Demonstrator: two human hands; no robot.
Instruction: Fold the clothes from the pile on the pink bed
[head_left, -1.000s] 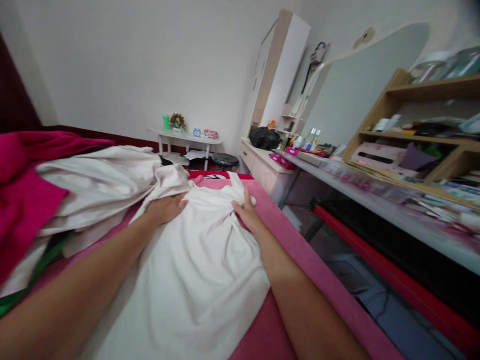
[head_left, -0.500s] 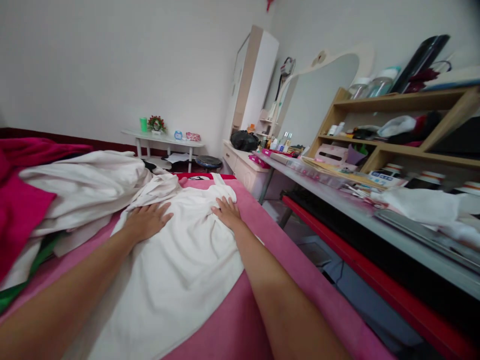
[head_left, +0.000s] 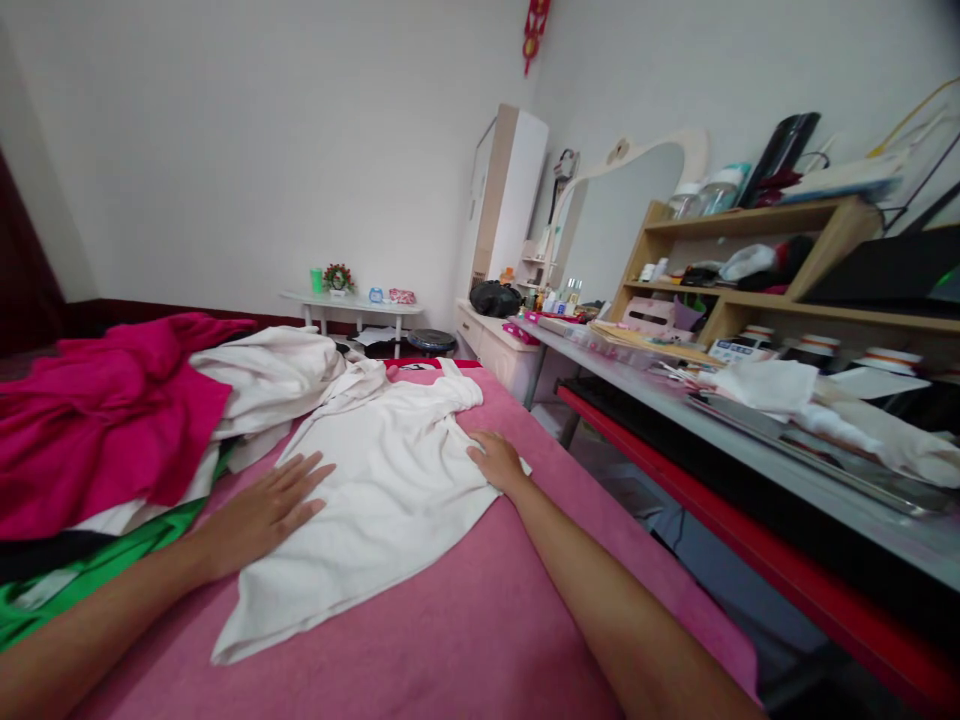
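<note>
A white garment (head_left: 382,470) lies spread and slightly wrinkled on the pink bed cover (head_left: 450,640); its exact kind is unclear. Along its left edge, my left hand (head_left: 262,510) rests with fingers stretched out and the palm down. At the opposite edge, my right hand (head_left: 496,460) touches the cloth, thumb toward it and fingers partly hidden from view. Neither hand appears to grip the fabric. A strap-like piece (head_left: 448,368) sticks up at the garment's far end.
To the left are heaped a magenta garment (head_left: 112,420), another white cloth (head_left: 270,370) and a green cloth (head_left: 142,545). A cluttered grey desk (head_left: 637,385) with a red lower bar (head_left: 675,510) runs along the right. A small white table (head_left: 352,303) stands by the far wall.
Both hands have slid nearer along the garment, the right one toward its right edge. The view has shifted back and left, showing the garment's near hem and more of the magenta garment.
</note>
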